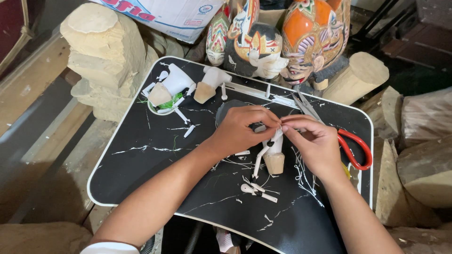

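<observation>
Roughly: black bench with white rim, top corner hidden under painted wooden masks, front edge cut off by frame. Red-handled scissors partly covered by right hand. Left hand, right hand meet above small white puppet body, mid-bench; fingers pinched narrow at its top. What they pinch is too small to tell. Loose white limb piece below.
</observation>
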